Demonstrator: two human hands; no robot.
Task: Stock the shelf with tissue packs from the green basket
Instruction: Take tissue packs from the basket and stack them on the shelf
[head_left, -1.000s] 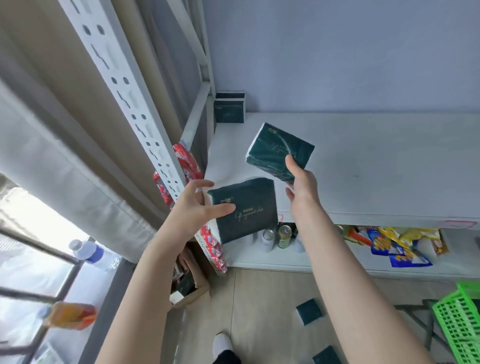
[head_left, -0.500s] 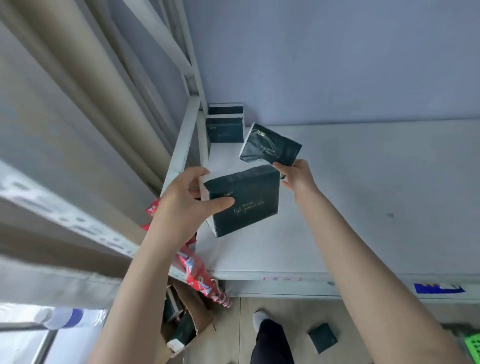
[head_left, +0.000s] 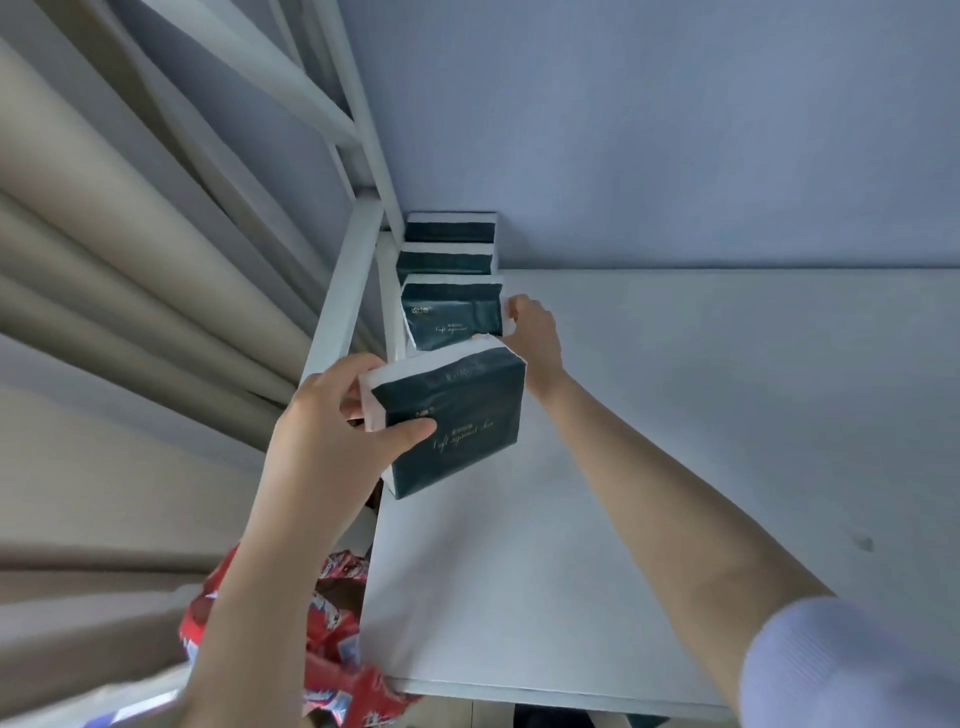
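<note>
Two dark green tissue packs (head_left: 451, 233) stand in a row in the back left corner of the white shelf (head_left: 649, 441). A third dark green pack (head_left: 451, 317) stands upright in front of them, and my right hand (head_left: 532, 332) holds its right side. My left hand (head_left: 332, 431) grips a fourth dark green pack (head_left: 457, 426) by its left end, just above the shelf and nearer to me than the row. The green basket is out of view.
White shelf posts and rails (head_left: 343, 291) run along the left edge of the shelf. Beige curtains (head_left: 104, 260) hang to the left. Red snack bags (head_left: 332, 649) hang below the shelf's front left corner. A blue-grey wall (head_left: 675, 130) backs the shelf.
My right hand has carried its pack back and stood it upright in front of the two in the corner. My left hand has moved its pack forward over the shelf.
</note>
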